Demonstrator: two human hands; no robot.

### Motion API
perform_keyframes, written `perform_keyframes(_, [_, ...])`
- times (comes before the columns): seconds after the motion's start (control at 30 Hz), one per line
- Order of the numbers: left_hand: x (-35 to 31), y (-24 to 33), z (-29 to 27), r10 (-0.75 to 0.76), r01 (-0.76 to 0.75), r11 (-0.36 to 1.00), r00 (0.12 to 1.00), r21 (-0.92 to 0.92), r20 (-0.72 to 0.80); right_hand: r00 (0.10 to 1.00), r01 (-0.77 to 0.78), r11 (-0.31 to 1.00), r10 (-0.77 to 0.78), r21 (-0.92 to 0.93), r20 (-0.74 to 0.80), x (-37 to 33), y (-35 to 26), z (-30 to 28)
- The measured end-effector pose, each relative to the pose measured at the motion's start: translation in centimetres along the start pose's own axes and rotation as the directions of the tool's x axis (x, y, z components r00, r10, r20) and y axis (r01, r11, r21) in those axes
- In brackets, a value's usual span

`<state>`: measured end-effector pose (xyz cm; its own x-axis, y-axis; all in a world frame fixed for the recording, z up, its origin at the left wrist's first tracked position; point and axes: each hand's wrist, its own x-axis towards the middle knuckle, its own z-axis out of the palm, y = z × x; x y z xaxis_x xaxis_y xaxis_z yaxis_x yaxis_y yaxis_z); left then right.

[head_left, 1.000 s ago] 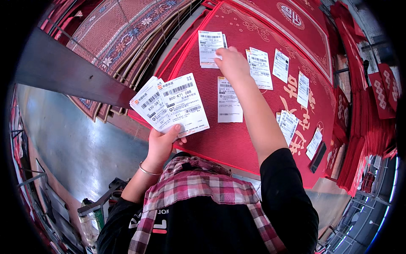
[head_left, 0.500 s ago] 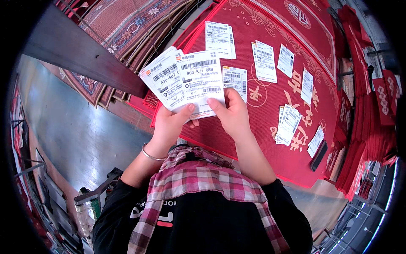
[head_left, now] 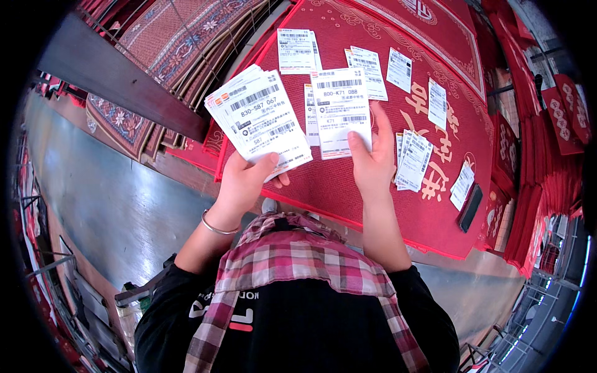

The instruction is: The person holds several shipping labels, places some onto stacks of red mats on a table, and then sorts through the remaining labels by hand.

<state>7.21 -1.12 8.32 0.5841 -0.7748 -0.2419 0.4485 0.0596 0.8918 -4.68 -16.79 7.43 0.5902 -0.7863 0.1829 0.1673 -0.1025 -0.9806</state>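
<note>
My left hand is closed on a fanned stack of white shipping labels, thumb on top at the lower edge. In my right hand a single-looking shipping label is pinched between thumb and fingers, apart from the stack. Both are held above a stack of red mats. Partly behind the right-hand label lies another label. Beyond it are label piles at the far left and far middle. Further right lie a label, another label and a fanned label pile.
A black phone lies by the mats' right edge, beside a label. A grey metal beam slants in at the left, before patterned carpets. More red mats stand folded at the right.
My right hand has moved right, drawing its label away from the stack. The top of the stack in my left hand is now uncovered. The view has shifted slightly.
</note>
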Motion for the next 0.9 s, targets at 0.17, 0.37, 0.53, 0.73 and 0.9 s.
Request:
perform_keyframes(0.17, [-0.5,-0.2,0.9,0.003,-0.005,0.999,0.999,0.05,0.04,0.965,0.007,0.927,0.093,-0.375,0.247,-1.3,-0.8,-0.1])
perform_keyframes(0.37, [-0.8,-0.5,1.3,-0.024,0.021,0.998,0.999,0.065,0.048,0.904,-0.203,0.927,0.301,-0.314,0.302,-2.1,-1.2,0.9])
perform_keyframes(0.53, [-1.1,-0.5,1.6,-0.04,0.04,0.998,0.999,0.053,-0.006,0.929,-0.139,0.958,0.213,-0.25,0.301,-2.6,-0.7,0.6])
perform_keyframes(0.73, [-1.4,-1.5,-0.7,0.065,-0.065,0.998,0.987,0.005,-0.145,0.906,-0.03,0.938,0.171,-0.345,0.387,-3.4,0.2,-0.9])
perform_keyframes(0.9, [-1.6,-1.6,-3.0,0.141,-0.159,0.987,0.931,-0.025,-0.338,0.816,-0.042,0.906,0.274,-0.421,0.508,-3.7,1.2,-0.2])
